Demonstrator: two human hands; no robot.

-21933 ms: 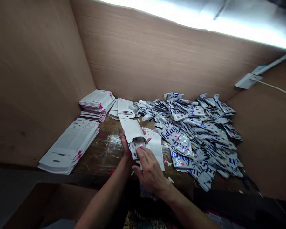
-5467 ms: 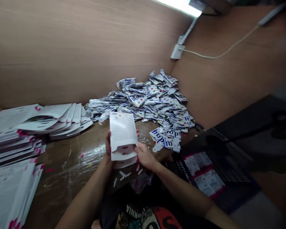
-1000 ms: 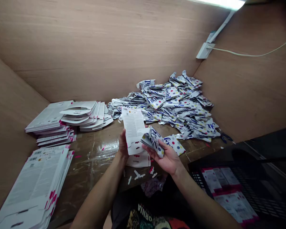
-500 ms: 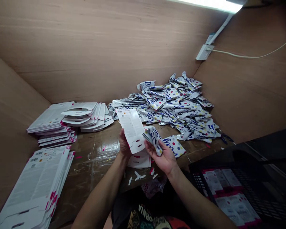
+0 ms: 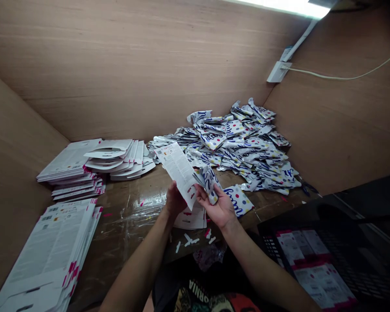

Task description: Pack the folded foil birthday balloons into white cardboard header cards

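Our left hand grips a white printed card, tilted further left than before; right hand fingers clamp a folded dotted balloon.

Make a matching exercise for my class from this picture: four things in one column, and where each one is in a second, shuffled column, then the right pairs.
Things
1. white card sleeve
2. folded dotted foil piece
3. heap of foil pieces
4. black crate

Places
A. piled in the far right corner of the table
B. in the grip of the left hand
C. low at the right, beside the table, with packed cards inside
D. between the fingers of the right hand

Pairs: 1-B, 2-D, 3-A, 4-C
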